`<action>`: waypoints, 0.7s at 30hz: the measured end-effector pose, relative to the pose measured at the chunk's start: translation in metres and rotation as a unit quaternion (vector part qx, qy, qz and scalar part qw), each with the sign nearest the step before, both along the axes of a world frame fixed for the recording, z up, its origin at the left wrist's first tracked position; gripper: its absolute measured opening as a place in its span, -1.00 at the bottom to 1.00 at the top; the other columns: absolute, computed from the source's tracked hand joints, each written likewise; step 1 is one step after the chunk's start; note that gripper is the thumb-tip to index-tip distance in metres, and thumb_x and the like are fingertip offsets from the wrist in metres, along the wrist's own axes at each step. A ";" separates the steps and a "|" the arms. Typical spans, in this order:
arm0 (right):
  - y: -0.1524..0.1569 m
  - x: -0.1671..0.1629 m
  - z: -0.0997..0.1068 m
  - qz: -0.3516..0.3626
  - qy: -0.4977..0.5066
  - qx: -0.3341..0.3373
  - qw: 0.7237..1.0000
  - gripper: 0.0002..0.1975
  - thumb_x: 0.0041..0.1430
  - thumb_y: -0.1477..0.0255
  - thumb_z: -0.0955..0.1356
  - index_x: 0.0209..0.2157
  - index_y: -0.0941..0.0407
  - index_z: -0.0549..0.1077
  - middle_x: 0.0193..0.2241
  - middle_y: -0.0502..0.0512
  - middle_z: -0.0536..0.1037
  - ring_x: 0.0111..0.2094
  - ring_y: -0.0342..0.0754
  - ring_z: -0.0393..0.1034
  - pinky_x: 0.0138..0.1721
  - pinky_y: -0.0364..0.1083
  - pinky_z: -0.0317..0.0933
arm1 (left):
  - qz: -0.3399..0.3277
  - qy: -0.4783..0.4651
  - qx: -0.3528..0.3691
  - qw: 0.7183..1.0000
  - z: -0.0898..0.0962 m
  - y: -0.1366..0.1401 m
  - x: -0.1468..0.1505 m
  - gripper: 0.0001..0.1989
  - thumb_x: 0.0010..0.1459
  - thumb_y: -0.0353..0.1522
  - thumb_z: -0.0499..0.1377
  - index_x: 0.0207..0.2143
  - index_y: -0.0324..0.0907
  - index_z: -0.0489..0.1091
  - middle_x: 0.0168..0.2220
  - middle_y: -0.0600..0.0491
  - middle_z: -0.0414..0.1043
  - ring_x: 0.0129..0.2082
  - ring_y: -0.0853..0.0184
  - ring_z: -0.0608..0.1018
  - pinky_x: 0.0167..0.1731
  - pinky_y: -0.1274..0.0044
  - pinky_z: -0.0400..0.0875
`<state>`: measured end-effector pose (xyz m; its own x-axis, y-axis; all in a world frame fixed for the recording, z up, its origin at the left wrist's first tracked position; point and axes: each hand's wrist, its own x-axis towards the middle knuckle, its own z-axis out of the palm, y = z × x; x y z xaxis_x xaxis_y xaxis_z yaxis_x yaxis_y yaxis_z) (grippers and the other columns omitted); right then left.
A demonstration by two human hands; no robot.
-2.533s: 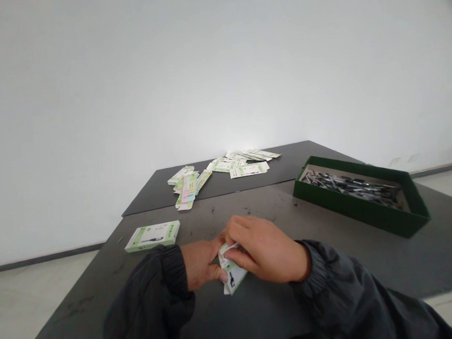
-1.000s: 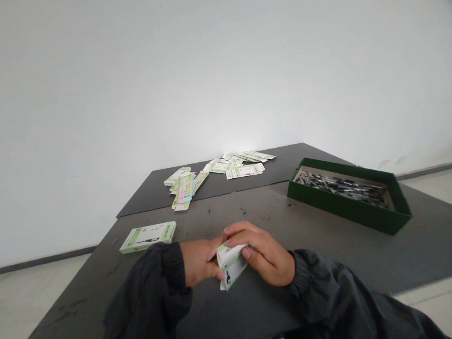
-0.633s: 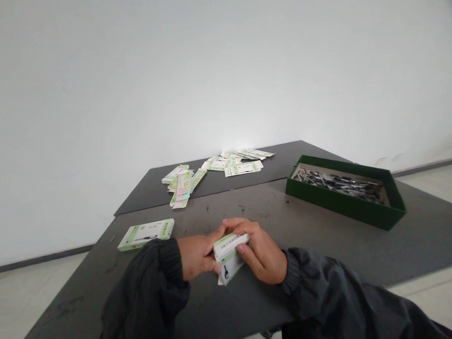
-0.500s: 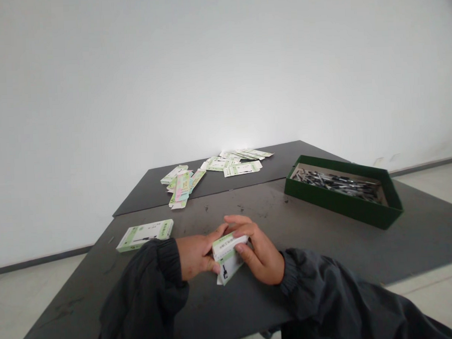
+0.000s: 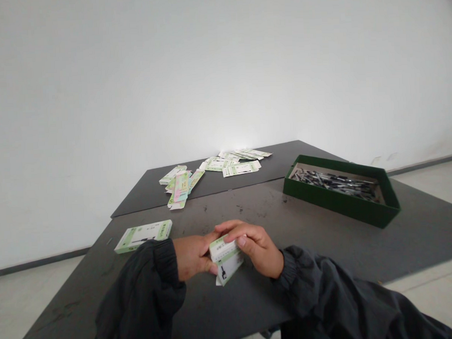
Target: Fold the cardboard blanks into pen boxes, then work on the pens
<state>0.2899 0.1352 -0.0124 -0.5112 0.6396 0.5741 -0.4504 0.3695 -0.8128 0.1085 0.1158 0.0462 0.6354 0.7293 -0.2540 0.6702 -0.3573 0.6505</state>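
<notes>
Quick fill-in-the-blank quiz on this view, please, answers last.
Between the left hand and right hand, the ____ is nearer the open tray.
The number of hands touching the held carton is ____.
The tray's outer walls are dark ____.
The flat box lies on the person's ____ side.
Missing: right; two; green; left.

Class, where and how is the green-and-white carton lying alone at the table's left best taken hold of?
Probably grip the carton across its long edges, toward its left end, from above: it lies flat, some thickness shows along its near side, and the left sleeve hides the right part of that side, leaving the left end clearer.
</notes>
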 end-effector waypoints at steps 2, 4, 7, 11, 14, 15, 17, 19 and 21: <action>0.003 0.000 0.001 0.050 0.012 -0.045 0.998 -0.75 0.09 0.31 0.21 -0.31 0.15 0.41 -0.12 0.18 0.35 -0.14 -0.04 0.26 -0.17 -0.02 0.14 | 0.000 -0.004 -0.001 1.000 0.003 -0.001 0.001 -0.46 -0.07 -0.31 0.09 0.00 -0.16 0.04 -0.29 0.13 0.35 -0.34 0.34 0.39 -0.37 0.61 0.22; 0.007 0.002 0.001 0.098 0.019 -0.087 0.991 -0.76 0.05 0.30 0.25 -0.32 0.15 0.42 -0.09 0.18 0.33 -0.14 -0.02 0.26 -0.18 -0.02 0.14 | -0.003 -0.012 -0.003 1.000 0.004 0.000 0.001 -0.39 -0.06 -0.30 0.09 0.05 -0.15 -0.06 -0.26 0.12 0.35 -0.34 0.34 0.40 -0.37 0.61 0.23; 0.012 0.003 0.001 0.156 0.026 -0.122 0.980 -0.76 0.00 0.29 0.29 -0.33 0.15 0.43 -0.06 0.19 0.30 -0.13 0.00 0.26 -0.17 0.00 0.14 | -0.017 -0.019 -0.005 1.000 0.001 0.002 -0.002 -0.35 -0.04 -0.25 0.10 0.08 -0.15 -0.10 -0.19 0.07 0.33 -0.32 0.31 0.40 -0.35 0.59 0.23; 0.013 0.003 -0.001 0.178 0.052 -0.133 0.974 -0.64 0.04 0.19 0.22 -0.36 0.19 0.44 -0.09 0.24 0.32 -0.14 0.01 0.27 -0.18 0.01 0.14 | -0.036 -0.043 -0.016 0.998 -0.004 0.005 -0.004 -0.36 -0.03 -0.14 0.09 0.07 -0.15 -0.06 -0.10 0.03 0.28 -0.23 0.27 0.38 -0.28 0.55 0.22; 0.012 0.002 -0.002 0.163 0.052 -0.141 0.975 -0.57 0.07 0.15 0.16 -0.37 0.22 0.43 -0.12 0.27 0.34 -0.17 -0.01 0.29 -0.19 0.00 0.15 | -0.045 -0.049 -0.030 0.997 -0.004 0.007 -0.004 -0.37 -0.01 -0.09 0.05 0.07 -0.13 -0.04 -0.10 0.04 0.28 -0.20 0.27 0.37 -0.24 0.54 0.21; 0.012 0.002 -0.001 0.159 0.048 -0.142 0.976 -0.58 0.07 0.16 0.17 -0.35 0.22 0.42 -0.13 0.26 0.35 -0.17 -0.01 0.30 -0.19 -0.01 0.14 | -0.047 -0.042 -0.029 0.998 -0.004 0.007 -0.003 -0.38 0.00 -0.08 0.03 0.06 -0.14 -0.03 -0.11 0.04 0.29 -0.19 0.27 0.37 -0.23 0.54 0.21; 0.012 0.002 -0.001 0.154 0.040 -0.146 0.976 -0.61 0.06 0.18 0.19 -0.31 0.22 0.40 -0.15 0.25 0.37 -0.18 -0.02 0.30 -0.18 -0.02 0.14 | -0.048 -0.035 -0.023 0.998 -0.002 0.007 -0.002 -0.37 -0.01 -0.05 0.01 0.06 -0.14 -0.02 -0.09 0.03 0.26 -0.16 0.26 0.34 -0.20 0.53 0.19; 0.013 0.002 -0.001 0.144 0.041 -0.150 0.977 -0.62 0.05 0.18 0.20 -0.29 0.21 0.37 -0.17 0.24 0.39 -0.18 -0.04 0.29 -0.16 -0.03 0.13 | -0.053 -0.045 -0.019 0.997 -0.001 0.008 -0.001 -0.35 -0.02 -0.03 0.01 0.07 -0.14 -0.03 -0.03 0.02 0.20 -0.12 0.25 0.30 -0.16 0.51 0.16; 0.013 0.001 -0.003 0.142 0.048 -0.154 0.977 -0.64 0.04 0.19 0.21 -0.31 0.21 0.36 -0.18 0.23 0.39 -0.18 -0.04 0.29 -0.15 -0.02 0.12 | -0.058 -0.056 -0.016 0.997 -0.001 0.007 0.000 -0.37 -0.01 -0.04 0.01 0.06 -0.12 -0.01 -0.03 0.02 0.19 -0.11 0.24 0.29 -0.15 0.51 0.15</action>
<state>0.2906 0.1487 -0.0152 -0.6459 0.6297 0.4315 -0.5790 -0.0357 -0.8146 0.1088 0.1232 0.0456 0.7406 0.6416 -0.1996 0.5484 -0.4055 0.7314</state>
